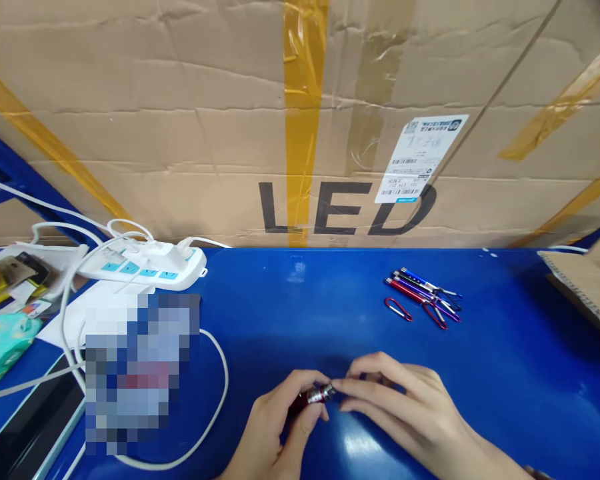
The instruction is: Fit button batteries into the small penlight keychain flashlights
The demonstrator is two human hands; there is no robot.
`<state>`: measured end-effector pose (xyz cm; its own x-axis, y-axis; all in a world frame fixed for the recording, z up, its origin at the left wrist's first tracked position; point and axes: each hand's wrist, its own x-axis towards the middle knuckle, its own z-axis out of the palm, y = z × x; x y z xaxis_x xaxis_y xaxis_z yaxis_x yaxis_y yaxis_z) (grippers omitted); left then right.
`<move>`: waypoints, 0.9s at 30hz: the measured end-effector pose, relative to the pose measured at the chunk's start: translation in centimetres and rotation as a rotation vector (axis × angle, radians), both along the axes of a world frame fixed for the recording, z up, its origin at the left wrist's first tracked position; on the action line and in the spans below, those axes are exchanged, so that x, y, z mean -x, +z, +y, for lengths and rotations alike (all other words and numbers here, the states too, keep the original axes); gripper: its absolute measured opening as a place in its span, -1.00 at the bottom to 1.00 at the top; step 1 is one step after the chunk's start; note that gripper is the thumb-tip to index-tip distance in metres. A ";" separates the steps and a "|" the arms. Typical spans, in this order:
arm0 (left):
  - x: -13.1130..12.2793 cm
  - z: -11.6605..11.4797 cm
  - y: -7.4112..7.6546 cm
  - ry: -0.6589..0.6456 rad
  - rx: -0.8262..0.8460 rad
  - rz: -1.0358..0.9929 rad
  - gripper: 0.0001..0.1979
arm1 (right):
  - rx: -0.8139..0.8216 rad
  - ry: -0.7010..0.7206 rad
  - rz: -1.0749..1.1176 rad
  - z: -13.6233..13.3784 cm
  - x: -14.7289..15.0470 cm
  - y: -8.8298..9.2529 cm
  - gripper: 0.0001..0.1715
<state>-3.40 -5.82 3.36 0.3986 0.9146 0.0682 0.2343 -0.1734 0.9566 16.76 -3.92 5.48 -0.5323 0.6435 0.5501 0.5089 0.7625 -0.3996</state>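
Note:
My left hand (285, 417) is closed around a small dark red penlight (316, 396), its silver end pointing right and its body mostly hidden in my fingers. My right hand (400, 403) is just to the right, with fingers apart and stretched out. One of its fingertips touches or nearly touches the silver end. Farther back on the blue table lie several similar slim penlights (409, 292) in red, purple, black and blue, with carabiner clips at their right ends. A loose red carabiner (398, 309) lies in front of them.
A large cardboard box (205, 133) marked LED stands behind the blue table (290, 313). At left are a white power strip (190, 270) with cables, a pixelated patch, a dark flat device (30, 427) and a green packet (5, 343). An open carton (580, 280) sits at right.

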 end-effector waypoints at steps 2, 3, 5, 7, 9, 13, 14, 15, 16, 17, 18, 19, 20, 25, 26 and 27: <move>0.0 -0.1 -0.1 0.008 0.004 -0.017 -0.82 | -0.068 0.023 -0.045 0.3 0.0 0.3 -0.73; 0.0 -0.2 -0.1 0.010 0.000 -0.024 -0.82 | -0.092 0.030 -0.068 0.5 0.0 0.4 -0.71; 0.1 -0.2 -0.1 0.006 -0.012 -0.030 -0.83 | -0.143 0.050 -0.119 0.9 0.1 0.8 -0.68; 0.2 0.0 0.1 0.003 -0.023 -0.031 -0.83 | -0.197 0.079 -0.166 1.4 0.3 1.5 -0.64; 0.3 0.4 0.5 -0.001 -0.043 -0.024 -0.82 | -0.236 0.113 -0.189 2.1 0.5 2.2 -0.59; 0.3 1.6 2.1 0.011 -0.099 -0.015 -0.81 | -0.276 0.186 -0.145 4.1 0.9 3.7 -0.62; 0.3 2.0 2.6 0.024 -0.109 -0.018 -0.81 | -0.269 0.198 -0.117 4.6 1.0 4.0 -0.67; 0.3 2.3 3.1 0.030 -0.120 -0.023 -0.81 | -0.259 0.205 -0.092 5.0 1.0 4.3 -0.73; 0.2 2.7 3.6 0.032 -0.137 -0.028 -0.81 | -0.247 0.204 -0.072 5.4 0.9 4.6 -0.79; 0.2 2.9 4.2 0.030 -0.156 -0.031 -0.81 | -0.241 0.199 -0.057 5.7 0.9 4.9 -0.84; 0.2 3.2 4.7 0.025 -0.174 -0.030 -0.80 | -0.238 0.190 -0.047 6.0 0.8 5.2 -0.86; 0.2 3.4 5.3 0.019 -0.187 -0.017 -0.80 | -0.244 0.184 -0.041 6.2 0.6 5.4 -0.88; 0.2 3.6 5.7 0.013 -0.194 -0.002 -0.80 | -0.258 0.181 -0.035 6.4 0.4 5.7 -0.89; -0.8 4.6 6.7 -0.020 -0.227 0.054 -0.83 | -0.245 0.170 0.014 6.9 -0.8 6.4 -0.84; -1.1 4.8 6.6 -0.018 -0.232 0.049 -0.84 | -0.222 0.172 0.025 7.0 -1.0 6.5 -0.81; -1.4 4.9 6.6 -0.015 -0.229 0.039 -0.85 | -0.200 0.175 0.039 7.0 -1.2 6.6 -0.78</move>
<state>-1.97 -0.88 9.92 0.4185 0.8709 0.2578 0.2661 -0.3890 0.8820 17.98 3.13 12.10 -0.6021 0.4203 0.6788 0.3497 0.9032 -0.2490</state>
